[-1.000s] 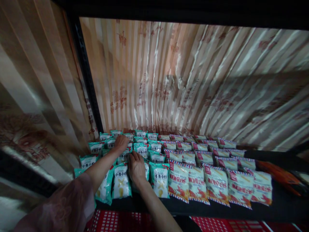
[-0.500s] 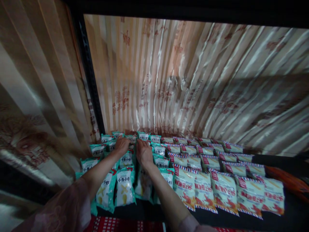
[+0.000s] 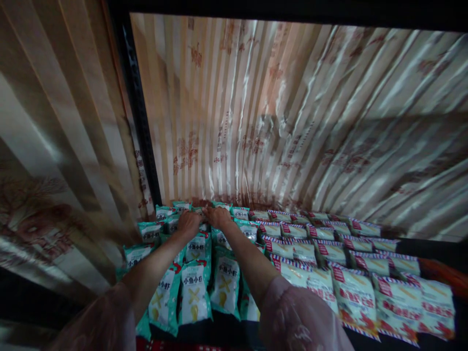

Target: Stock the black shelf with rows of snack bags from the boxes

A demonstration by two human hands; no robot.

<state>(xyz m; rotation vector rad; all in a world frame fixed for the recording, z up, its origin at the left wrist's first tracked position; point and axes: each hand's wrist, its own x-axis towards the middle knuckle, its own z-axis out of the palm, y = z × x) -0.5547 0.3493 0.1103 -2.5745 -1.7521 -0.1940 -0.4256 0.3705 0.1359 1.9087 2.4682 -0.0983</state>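
Rows of teal-and-white snack bags (image 3: pixel 195 292) stand on a dark shelf. Both hands reach over them to the back rows. My left hand (image 3: pixel 189 223) rests at a bag in the second or third row, its fingers bent and partly hidden. Close beside it, my right hand (image 3: pixel 218 217) touches the top of a back-row bag, its fingertips near those of the left. Dim light and blur hide what the fingers grip. In front of the right hand, another teal bag (image 3: pixel 225 280) leans in the front row.
Red-white-and-blue trimmed snack bags (image 3: pixel 354 297) fill rows to the right. A dark metal post (image 3: pixel 141 107) rises at the left back corner. Striped sheeting (image 3: pixel 234 112) hangs behind and at the left. Something orange (image 3: pixel 444 274) lies at the far right. Red patterned cloth shows below.
My right hand has moved farther back and left, toward my left hand, uncovering a front teal bag. Both forearms reach deeper, and the view has shifted slightly.
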